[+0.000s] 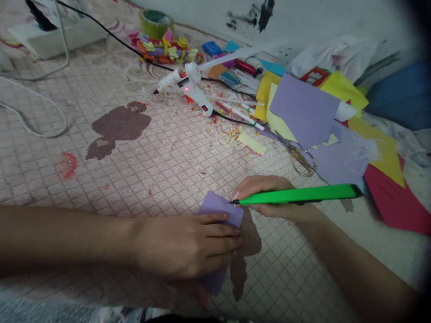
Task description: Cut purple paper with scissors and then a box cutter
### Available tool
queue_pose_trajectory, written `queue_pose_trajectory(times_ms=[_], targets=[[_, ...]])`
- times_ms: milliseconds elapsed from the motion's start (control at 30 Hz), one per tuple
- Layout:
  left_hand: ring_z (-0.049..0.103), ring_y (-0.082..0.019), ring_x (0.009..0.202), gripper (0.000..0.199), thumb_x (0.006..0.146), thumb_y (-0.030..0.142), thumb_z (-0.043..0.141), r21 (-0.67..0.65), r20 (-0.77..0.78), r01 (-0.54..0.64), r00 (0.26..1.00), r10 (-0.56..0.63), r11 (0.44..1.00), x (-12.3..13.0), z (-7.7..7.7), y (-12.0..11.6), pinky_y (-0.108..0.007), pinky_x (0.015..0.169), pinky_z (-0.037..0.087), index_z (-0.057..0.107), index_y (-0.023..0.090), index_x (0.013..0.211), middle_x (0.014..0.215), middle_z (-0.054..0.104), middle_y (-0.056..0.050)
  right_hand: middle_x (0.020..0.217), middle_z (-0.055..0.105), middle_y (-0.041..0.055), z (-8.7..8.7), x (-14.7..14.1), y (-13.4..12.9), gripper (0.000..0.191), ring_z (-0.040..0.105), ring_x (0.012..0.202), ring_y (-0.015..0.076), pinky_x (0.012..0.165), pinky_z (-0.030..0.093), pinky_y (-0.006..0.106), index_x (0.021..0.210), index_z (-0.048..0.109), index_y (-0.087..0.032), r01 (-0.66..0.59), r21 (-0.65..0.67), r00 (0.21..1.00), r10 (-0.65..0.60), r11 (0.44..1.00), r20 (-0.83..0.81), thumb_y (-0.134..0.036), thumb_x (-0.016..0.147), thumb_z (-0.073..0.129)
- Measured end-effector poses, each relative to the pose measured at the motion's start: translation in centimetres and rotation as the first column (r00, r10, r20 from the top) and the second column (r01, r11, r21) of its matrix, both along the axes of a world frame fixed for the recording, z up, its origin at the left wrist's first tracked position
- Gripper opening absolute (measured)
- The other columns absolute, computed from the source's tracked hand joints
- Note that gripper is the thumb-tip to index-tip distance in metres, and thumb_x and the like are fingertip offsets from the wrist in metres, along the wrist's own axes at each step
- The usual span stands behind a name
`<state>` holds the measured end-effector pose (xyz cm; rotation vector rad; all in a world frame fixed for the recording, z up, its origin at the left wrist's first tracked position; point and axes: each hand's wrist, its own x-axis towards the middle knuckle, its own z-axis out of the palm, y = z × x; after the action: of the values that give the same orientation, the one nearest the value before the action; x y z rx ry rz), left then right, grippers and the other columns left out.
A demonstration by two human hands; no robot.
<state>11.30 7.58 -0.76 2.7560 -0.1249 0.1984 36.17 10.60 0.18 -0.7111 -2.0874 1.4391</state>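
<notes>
Lower centre of frame: left hand (185, 244) lies flat, palm down, fingers together and extended toward the right, pressing a small piece of lilac paper (218, 207) to the woven mat (101, 215). No pinch; the hand is open on the sheet. The paper shows above the fingers and again below the hand.

Right hand (269, 197) enters from lower right, fingers and thumb closed around a bright green pen (296, 195). Firm hold on the barrel. Long axis of the pen runs almost level across the frame, rising slightly to the right; black tip points left, at the paper's upper edge, close to the left hand's fingertips.

Upper centre: white hot glue gun (185, 87) on its side, red light lit, black cord trailing, with paper scraps (229, 134) scattered below it. Brass-handled scissors (299, 157) lie at right, partly under a large lilac sheet (305, 110). A pale yellow slip (251, 143) sits near the scraps. Red card (393, 199) at far right. Green tape roll (156, 24) along the top edge; white power strip (57, 38) at upper left.
</notes>
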Motion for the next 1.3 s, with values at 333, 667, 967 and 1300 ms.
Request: queue_pose_trajectory(times_ms=[333, 667, 967, 1300], targets=[[0.035, -0.023, 0.135, 0.045, 0.094, 0.034, 0.041, -0.014, 0.057, -0.030, 0.998, 0.030, 0.999, -0.1, -0.1, -0.1, -0.037, 0.117, 0.021, 0.051, 0.006, 0.127, 0.143, 0.042, -0.014, 0.098, 0.068, 0.0089, -0.2, 0.0, 0.2, 0.023, 0.062, 0.094, 0.0191, 0.079, 0.050, 0.034, 0.106, 0.066, -0.016, -0.018, 0.002, 1.000, 0.018, 1.000, -0.024, -0.021, 0.085, 0.061], [0.036, -0.024, 0.135, 0.046, 0.091, 0.034, 0.047, -0.064, 0.052, -0.018, 0.998, 0.022, 0.998, 0.1, 0.1, -0.1, -0.037, 0.117, 0.022, 0.052, 0.005, 0.126, 0.142, 0.043, -0.015, 0.102, 0.067, 0.0104, 0.8, 0.2, 0.4, 0.025, 0.061, 0.096, 0.0193, 0.082, 0.048, 0.035, 0.109, 0.065, -0.013, -0.098, 0.019, 0.994, 0.097, 0.995, 0.040, -0.022, 0.086, 0.060], [0.033, -0.025, 0.136, 0.050, 0.091, 0.034, 0.045, -0.058, 0.022, -0.007, 1.000, 0.009, 0.998, 0.1, 0.1, -0.1, -0.037, 0.118, 0.018, 0.049, 0.003, 0.129, 0.144, 0.039, -0.015, 0.104, 0.066, 0.0114, 0.9, 0.3, 0.7, 0.029, 0.060, 0.098, 0.0200, 0.083, 0.048, 0.035, 0.111, 0.064, -0.013, -0.128, 0.006, 0.991, 0.128, 0.992, 0.050, -0.028, 0.087, 0.058], [0.037, -0.025, 0.134, 0.048, 0.089, 0.037, 0.050, -0.065, 0.059, -0.025, 0.998, 0.029, 0.998, 0.1, 0.2, -0.2, -0.038, 0.117, 0.023, 0.053, 0.006, 0.125, 0.140, 0.045, -0.016, 0.104, 0.066, 0.0110, 1.1, 0.3, 0.8, 0.028, 0.060, 0.098, 0.0195, 0.084, 0.047, 0.035, 0.110, 0.064, -0.014, -0.147, 0.015, 0.987, 0.145, 0.989, 0.074, -0.030, 0.088, 0.057]])
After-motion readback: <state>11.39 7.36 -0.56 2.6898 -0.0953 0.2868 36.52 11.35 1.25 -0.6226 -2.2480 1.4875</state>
